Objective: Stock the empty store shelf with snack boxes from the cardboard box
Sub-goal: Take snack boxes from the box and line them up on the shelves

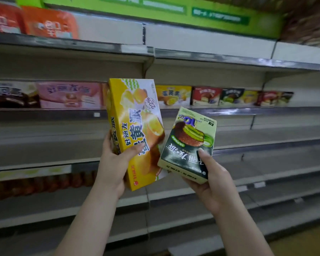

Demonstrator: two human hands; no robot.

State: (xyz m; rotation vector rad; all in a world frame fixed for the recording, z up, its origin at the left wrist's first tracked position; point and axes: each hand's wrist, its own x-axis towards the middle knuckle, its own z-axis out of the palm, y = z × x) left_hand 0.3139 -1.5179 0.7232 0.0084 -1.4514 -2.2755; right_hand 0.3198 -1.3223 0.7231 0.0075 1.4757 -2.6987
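My left hand [113, 163] grips the lower part of a tall yellow snack box [135, 115], held upright and slightly tilted in front of the shelves. My right hand [209, 179] holds a smaller green-and-black snack box [189, 139] from below, thumb on its front face, upside down and tilted. The two boxes almost touch at their lower edges. Behind them a row of snack boxes [207, 96] stands on the middle shelf [248, 110]. The cardboard box is out of view.
Pink and dark boxes [44, 95] fill the middle shelf at left, orange boxes [31, 21] the top shelf at left. Bare grey shelves [266, 163] run below to the right. Reddish packs [44, 183] sit on a lower shelf at left.
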